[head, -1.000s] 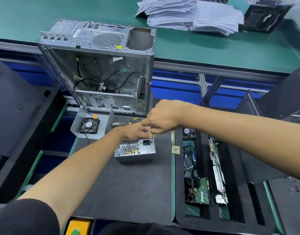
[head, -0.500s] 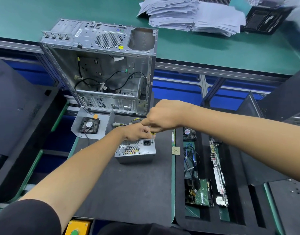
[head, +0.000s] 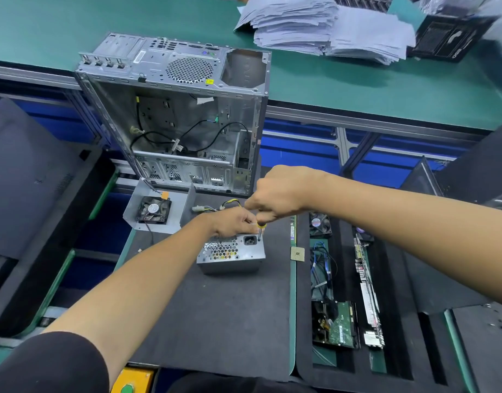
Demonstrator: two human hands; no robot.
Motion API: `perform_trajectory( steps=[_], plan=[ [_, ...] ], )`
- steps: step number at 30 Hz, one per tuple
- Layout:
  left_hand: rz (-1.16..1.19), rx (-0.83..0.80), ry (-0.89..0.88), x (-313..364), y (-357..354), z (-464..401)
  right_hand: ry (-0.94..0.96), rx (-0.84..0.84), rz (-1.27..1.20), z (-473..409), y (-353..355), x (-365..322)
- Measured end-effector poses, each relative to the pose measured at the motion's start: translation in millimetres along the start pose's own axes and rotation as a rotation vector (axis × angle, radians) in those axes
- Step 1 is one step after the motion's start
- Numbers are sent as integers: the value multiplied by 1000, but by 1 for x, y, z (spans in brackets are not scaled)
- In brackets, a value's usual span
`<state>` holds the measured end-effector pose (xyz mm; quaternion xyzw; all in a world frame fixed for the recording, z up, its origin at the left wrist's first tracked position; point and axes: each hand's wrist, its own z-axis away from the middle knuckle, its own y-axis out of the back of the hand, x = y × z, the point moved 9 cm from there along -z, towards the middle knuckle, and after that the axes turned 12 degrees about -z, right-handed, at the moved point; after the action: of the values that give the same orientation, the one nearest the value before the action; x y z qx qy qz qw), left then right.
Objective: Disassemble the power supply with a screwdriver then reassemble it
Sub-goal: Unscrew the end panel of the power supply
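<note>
The power supply [head: 232, 255] sits on the dark mat [head: 215, 321] of the desk, just in front of the open computer case [head: 181, 114], which holds only loose black cables. The left hand [head: 234, 224] rests curled on its top edge. The right hand [head: 278, 192] has its fingers wrapped around a screwdriver [head: 260, 229], tip on the unit's corner. No writing is legible

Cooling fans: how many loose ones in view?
2. One fan lies on the grey metal plate left of the power supply; the other fan sits in the black tray to its right. More may be hidden.
</note>
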<state>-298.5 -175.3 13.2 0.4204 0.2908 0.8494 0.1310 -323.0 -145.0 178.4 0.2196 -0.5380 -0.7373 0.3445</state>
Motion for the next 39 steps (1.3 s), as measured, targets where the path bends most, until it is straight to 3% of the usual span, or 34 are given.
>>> perform_trajectory(
  steps=[9,20,29,39],
  plan=[
    [86,10,46,-11,-1,-4,24,14,-46,2,-2,-7],
    [98,23,16,-6,2,-4,-7,33,141,-5,0,-2],
    [122,26,55,-8,0,-4,-57,28,67,-1,3,1],
    [142,12,-9,2,-1,0,-5,-7,141,0,4,-2]
  ],
)
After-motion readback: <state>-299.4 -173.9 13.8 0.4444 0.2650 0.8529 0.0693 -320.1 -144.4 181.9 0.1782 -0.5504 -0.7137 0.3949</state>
